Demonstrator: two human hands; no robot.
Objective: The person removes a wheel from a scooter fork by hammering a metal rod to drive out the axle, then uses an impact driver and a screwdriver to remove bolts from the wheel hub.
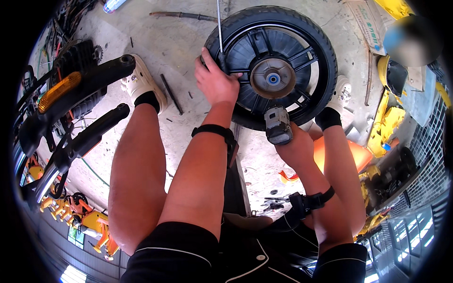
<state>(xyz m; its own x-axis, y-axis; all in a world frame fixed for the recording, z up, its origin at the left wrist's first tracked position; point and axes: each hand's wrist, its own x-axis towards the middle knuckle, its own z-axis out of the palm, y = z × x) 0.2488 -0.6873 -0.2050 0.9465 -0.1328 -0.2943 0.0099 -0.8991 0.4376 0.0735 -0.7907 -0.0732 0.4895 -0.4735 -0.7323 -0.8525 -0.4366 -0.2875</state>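
A motorcycle wheel with a black tyre [264,13] and dark spoked rim sits between my feet, its round brown hub [272,78] facing up at me. My left hand [216,79] grips the wheel's left side, thumb over the rim and fingers spread along the tyre. Beside those fingers a thin metal rod [219,28] meets the rim at a dark end; whether the hand touches it I cannot tell. Closed around a grey and black cordless power tool [278,125] is my right hand [296,147], at the wheel's near edge. The tool's tip is hidden.
A black fork-like frame part with an orange reflector [60,92] juts in at left. A dark bar [171,94] and a long stick [184,16] lie on the concrete. Yellow parts [388,123] and a cardboard piece [367,26] are at right, with an orange panel [347,153] nearer.
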